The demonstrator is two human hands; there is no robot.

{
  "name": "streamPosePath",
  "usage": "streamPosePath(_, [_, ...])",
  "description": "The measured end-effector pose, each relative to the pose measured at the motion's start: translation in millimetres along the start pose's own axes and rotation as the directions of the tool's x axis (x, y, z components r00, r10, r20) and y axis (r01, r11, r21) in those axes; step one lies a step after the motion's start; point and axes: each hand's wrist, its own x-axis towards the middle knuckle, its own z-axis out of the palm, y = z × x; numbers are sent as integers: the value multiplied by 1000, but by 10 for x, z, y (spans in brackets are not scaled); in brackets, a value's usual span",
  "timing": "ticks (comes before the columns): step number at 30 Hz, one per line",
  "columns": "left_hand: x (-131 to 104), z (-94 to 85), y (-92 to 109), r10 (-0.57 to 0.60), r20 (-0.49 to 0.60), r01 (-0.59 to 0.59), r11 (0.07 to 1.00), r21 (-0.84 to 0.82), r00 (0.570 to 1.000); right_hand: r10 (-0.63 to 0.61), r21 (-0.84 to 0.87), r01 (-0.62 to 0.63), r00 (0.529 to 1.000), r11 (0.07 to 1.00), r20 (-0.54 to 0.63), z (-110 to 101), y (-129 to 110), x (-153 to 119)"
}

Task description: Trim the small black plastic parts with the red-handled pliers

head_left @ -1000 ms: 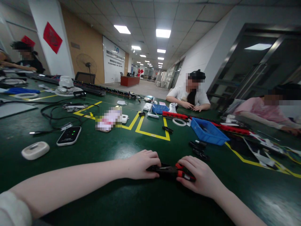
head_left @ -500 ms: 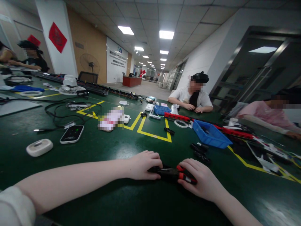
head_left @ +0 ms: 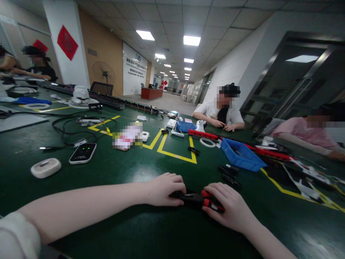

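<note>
My right hand [head_left: 226, 205] is closed around the red-and-black handles of a pair of pliers [head_left: 193, 198], whose dark jaws point left. My left hand [head_left: 168, 189] is closed on a small black part [head_left: 175, 194] at the tip of the jaws. Fingers hide most of this part, so its kind cannot be made out. Both hands are low over the green table [head_left: 129, 223], near its front. Several black pieces [head_left: 229, 174] lie on the table beyond my right hand.
A blue bin [head_left: 242, 154] stands to the right, holding dark pieces. Left are a white-edged device [head_left: 83, 153], a white oval case [head_left: 45, 168] and black cables [head_left: 61, 126]. A phone [head_left: 128, 136] lies mid-table. A co-worker [head_left: 221, 108] sits across; others sit at both sides.
My right hand and the pliers' handles have shifted very slightly left. My left hand keeps its place and its hold. The camera view has moved a little.
</note>
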Motion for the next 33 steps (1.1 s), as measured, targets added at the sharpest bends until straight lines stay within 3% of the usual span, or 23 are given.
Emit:
streamPosePath(7, [-1,0,-14,2,6,-2,1000,-2,1000,-108,-131,92,987,987,-119,-1,23,12])
streamPosePath(33, [-1,-6,11,16,-4,-16,999,44,1000,-125,-150,110,988,982,-93,-17,64,24])
